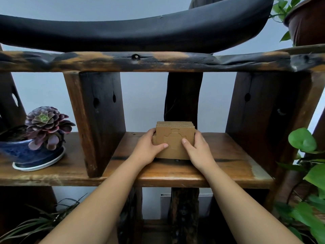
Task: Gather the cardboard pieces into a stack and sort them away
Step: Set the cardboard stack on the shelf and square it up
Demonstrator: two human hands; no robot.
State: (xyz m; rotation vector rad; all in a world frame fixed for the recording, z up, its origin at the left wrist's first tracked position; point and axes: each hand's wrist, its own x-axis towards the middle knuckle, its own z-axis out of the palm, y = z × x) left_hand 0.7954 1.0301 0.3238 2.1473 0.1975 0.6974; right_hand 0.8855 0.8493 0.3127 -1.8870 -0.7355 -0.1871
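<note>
Both hands, left hand (149,147) and right hand (198,147), clasp the cardboard stack (175,138), hiding its sides.

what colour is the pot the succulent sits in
Deep glazed blue pot, on a white saucer; seen in the head view, its only view.

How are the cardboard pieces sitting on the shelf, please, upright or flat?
Upright: the cardboard pieces stand on edge, faces forward, on the shelf.
</note>
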